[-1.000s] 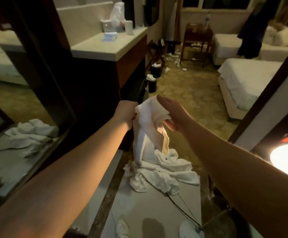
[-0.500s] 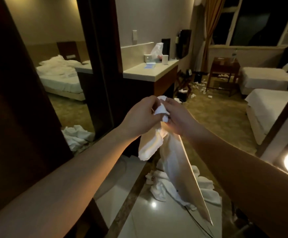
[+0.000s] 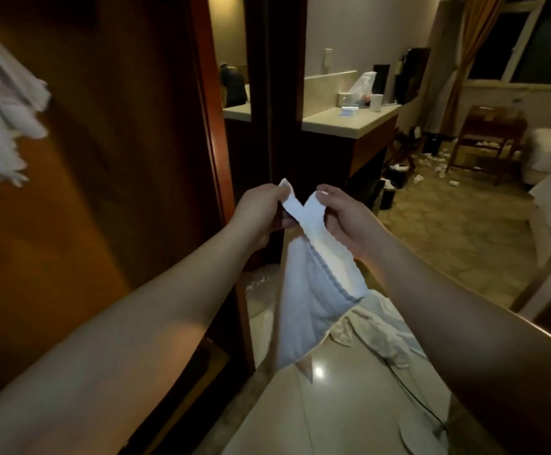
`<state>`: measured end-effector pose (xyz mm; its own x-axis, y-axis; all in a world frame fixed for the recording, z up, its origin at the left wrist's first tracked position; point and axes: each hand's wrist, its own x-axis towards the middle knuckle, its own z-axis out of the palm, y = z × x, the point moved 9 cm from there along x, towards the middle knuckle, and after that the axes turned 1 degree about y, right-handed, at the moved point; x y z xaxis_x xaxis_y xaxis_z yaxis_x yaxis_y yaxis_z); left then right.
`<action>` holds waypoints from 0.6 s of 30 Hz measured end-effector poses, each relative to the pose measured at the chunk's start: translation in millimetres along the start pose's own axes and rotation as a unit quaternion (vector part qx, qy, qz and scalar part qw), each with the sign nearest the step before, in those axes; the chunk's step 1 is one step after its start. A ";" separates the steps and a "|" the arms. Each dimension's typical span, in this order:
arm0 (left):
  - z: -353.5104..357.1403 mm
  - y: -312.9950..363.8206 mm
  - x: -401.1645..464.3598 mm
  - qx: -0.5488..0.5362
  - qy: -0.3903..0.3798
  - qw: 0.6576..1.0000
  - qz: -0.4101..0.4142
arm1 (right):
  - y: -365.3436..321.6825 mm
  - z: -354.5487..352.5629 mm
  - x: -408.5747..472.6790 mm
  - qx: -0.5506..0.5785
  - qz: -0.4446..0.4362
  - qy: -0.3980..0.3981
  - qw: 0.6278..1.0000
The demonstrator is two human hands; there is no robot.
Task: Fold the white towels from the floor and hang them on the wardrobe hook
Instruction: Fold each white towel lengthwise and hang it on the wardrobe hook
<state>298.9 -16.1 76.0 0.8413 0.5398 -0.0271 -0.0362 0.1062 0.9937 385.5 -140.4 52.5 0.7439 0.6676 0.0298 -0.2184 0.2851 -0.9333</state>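
Mid-fold: left hand and right hand each pinching a top corner of white towel beside wardrobe door; next likely joining corners.

The towel hangs between both hands, wardrobe left, floor towels below right.

a white towel is held up by its top corners, hanging folded; more towels lie crumpled on the floor.

White towel pinched between left hand and right hand — perhaps folded double — above the floor heap.
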 end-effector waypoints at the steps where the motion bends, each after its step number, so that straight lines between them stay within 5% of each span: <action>1: -13.4 5.6 -9.5 0.003 0.020 1.000 -0.001 | -3.9 3.8 -4.5 -0.025 -0.010 0.027 0.999; 9: -138.3 45.0 -70.1 0.012 0.219 0.976 -0.005 | 13.1 19.7 -27.4 -0.029 0.102 0.105 0.989; 15: -200.2 69.5 -116.1 0.138 0.286 0.943 0.099 | 25.4 23.5 -22.5 0.029 0.118 0.114 0.986; 18: -224.9 70.5 -124.3 0.118 0.313 0.938 0.096 | 28.2 19.5 -16.3 0.083 0.124 0.132 0.980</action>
<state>70.5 112.0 124.9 0.3482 0.9221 0.1689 0.0278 -0.1903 0.9813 354.9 -129.9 32.6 0.7875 0.5362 -0.3037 -0.4964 0.2599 -0.8283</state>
